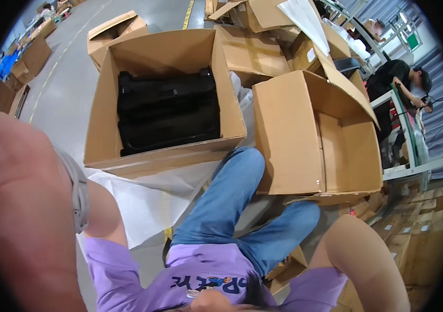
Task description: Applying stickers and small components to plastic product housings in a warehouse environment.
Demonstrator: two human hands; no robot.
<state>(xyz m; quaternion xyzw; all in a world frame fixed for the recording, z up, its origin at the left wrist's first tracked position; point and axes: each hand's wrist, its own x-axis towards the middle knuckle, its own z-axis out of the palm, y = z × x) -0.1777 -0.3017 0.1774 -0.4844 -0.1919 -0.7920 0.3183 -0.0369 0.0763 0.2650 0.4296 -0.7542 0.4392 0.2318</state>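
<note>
My left hand (26, 208) looms very large at the left rim, close to the camera. A grey band (79, 200) circles its wrist, and the fingers cannot be made out. Nothing shows in that palm. My right arm (369, 260) is raised and bent at the lower right, its hand beyond the picture. In front of my legs stands an open cardboard box (180, 156) holding black moulded parts (172, 112). Right of it, another open cardboard box (286, 138) shows a bare cardboard inside.
White foam sheet (143, 203) lies under the near edge of the left box. More cartons (252, 52) are piled behind, with a smaller carton (114, 36) at the back left. A person (398, 88) in black works by a white-framed bench (408, 169). Flattened cardboard (424, 244) lies at right.
</note>
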